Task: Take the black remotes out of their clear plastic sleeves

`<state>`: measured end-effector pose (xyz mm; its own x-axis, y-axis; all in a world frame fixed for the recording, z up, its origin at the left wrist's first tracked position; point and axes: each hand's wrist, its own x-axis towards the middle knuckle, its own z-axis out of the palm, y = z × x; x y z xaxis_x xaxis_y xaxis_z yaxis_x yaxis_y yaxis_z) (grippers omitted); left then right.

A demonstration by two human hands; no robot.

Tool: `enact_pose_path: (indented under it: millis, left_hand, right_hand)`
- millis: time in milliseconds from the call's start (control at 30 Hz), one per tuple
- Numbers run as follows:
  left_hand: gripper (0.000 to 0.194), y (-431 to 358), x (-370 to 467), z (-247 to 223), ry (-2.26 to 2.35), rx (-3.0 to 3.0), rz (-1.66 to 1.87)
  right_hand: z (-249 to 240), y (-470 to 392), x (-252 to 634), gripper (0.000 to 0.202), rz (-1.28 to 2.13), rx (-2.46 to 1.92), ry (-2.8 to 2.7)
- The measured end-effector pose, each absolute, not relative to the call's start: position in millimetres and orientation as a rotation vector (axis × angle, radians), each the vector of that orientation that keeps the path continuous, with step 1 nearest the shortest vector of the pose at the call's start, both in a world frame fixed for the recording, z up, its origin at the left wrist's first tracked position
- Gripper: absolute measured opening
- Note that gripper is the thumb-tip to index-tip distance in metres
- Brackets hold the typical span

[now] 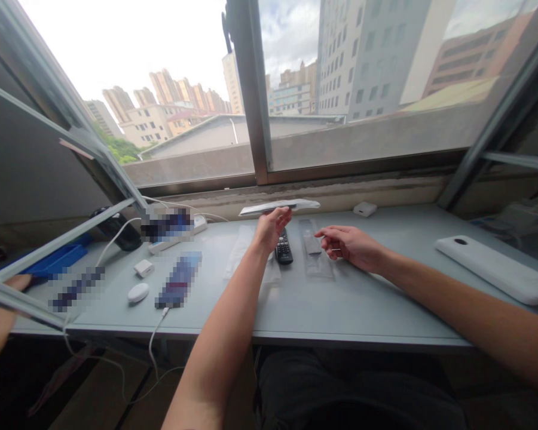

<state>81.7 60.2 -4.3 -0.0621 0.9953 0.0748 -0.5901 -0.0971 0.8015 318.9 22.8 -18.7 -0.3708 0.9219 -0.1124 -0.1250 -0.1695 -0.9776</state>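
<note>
The left hand (pixel 271 232) seems to pinch a white packet (pixel 262 209) at its fingertips; a black remote (pixel 284 252) lies just below them. The right hand (pixel 352 246) curls loosely, gripping nothing, its fingertips over a clear bag (pixel 319 270), contact unclear. A slack pinch could let the slick-looking packet slip; a careless brush could skew the bag.

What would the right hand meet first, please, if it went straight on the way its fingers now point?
Most likely the clear plastic bag, though depth is unclear, so the right hand might pass above that toward the black remote.
</note>
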Motion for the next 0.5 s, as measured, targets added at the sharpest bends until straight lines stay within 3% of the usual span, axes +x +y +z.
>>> enact_pose_path:
  millis: [333, 500]
  left_hand:
    - [0.024, 60.7, 80.8, -8.8, 0.715, 0.879, 1.549]
    - [0.015, 59.5, 79.1, -9.0, 0.806, 0.877, 1.524]
  right_hand:
    - [-19.3, 23.5, 318.3, 0.015, 1.631, -1.015, -1.261]
    - [-23.7, 28.7, 317.4, 0.055, 1.191, -1.068, -1.328]
